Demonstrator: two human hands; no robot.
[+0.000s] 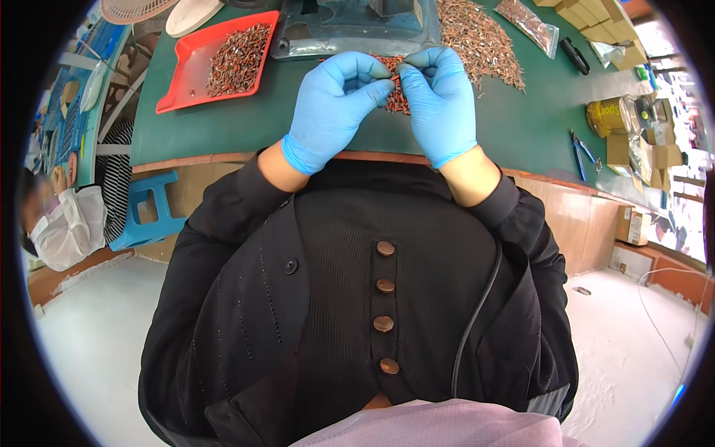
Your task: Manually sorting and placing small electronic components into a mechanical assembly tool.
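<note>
Small copper-coloured metal parts, heaped loosely on the green counter, just behind both gloved hands and partly hidden by them. Pinched at the top of that heap between the fingertips of both hands; exactly how many pieces, too small to tell. Left hand in a blue glove, fingers curled and clenched on the parts from the left. Right hand in a matching blue glove, fingers bent and grasping the same spot from the right, fingertips of the two hands touching. Black sleeves running back from both wrists to the lower edge.

Directly behind the hands, a grey metal machine base. To its right, a far larger spread of the same copper parts, and beyond it a clear bag of more. To the left, a red tray holding another pile. At the right end of the counter, a black marker-like tool, blue-handled pliers, a yellow tape roll and cardboard boxes. Beside the counter on the left, a blue plastic stool and another person in white, well apart.
</note>
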